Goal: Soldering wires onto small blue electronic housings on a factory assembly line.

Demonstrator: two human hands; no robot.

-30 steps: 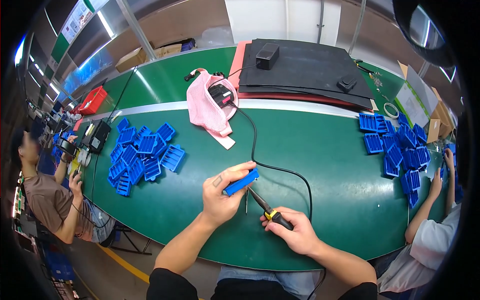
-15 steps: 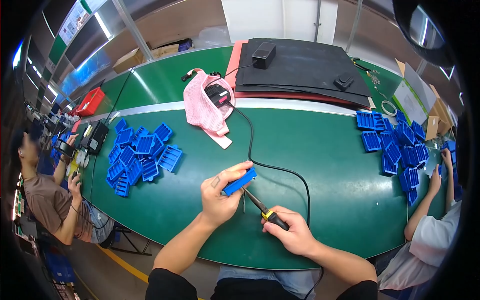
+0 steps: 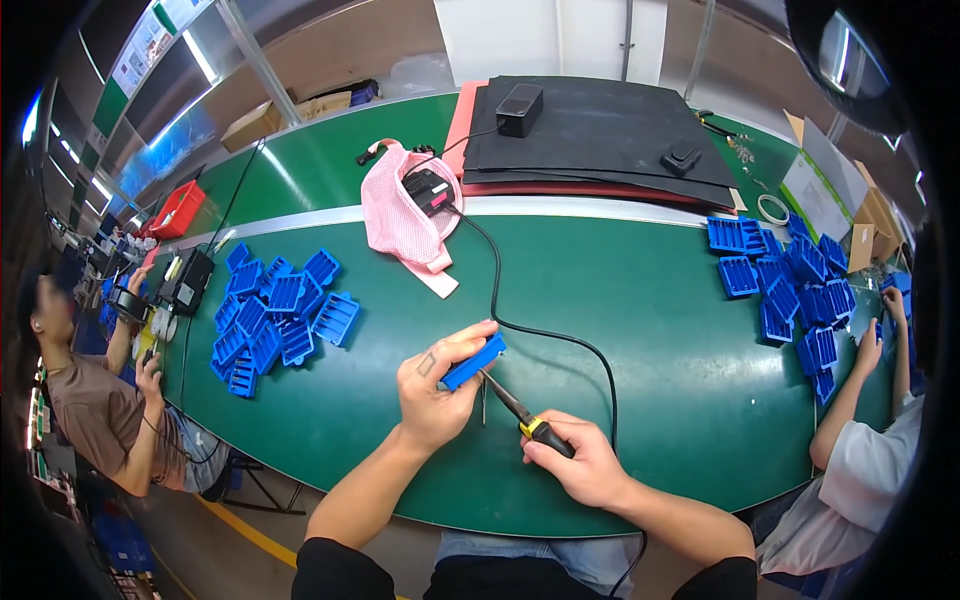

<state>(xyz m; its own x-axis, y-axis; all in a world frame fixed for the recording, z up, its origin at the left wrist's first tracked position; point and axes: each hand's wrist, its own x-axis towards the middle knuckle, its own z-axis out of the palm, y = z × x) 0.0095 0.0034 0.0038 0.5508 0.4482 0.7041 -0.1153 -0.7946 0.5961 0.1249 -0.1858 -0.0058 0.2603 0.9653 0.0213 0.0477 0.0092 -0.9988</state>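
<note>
Over the near middle of the table, my left hand [image 3: 436, 392] is closed around a blue plastic slotted holder [image 3: 472, 364], which it keeps tilted with its narrow side showing. My right hand [image 3: 588, 462] grips the black-and-yellow handle of what look like needle-nose pliers [image 3: 515, 404]. Their tapered metal nose points up and left, with the tip at the holder's lower edge; whether it pinches anything there is too small to tell. Just below the holder, a thin metal strip [image 3: 485, 404] shows beside my left fingers.
Piles of similar blue holders lie left [image 3: 265, 318] and right [image 3: 785, 290]. A black cable [image 3: 560, 338] loops from a pink mesh bag [image 3: 405, 215] past my right hand. Black sheets [image 3: 600, 135] are stacked at the back. Co-workers sit at left [image 3: 115, 400] and right [image 3: 850, 470].
The view has shifted slightly. My hands, the blue holder and the pliers keep nearly the same pose, with the plier tip still at the holder's lower edge.
</note>
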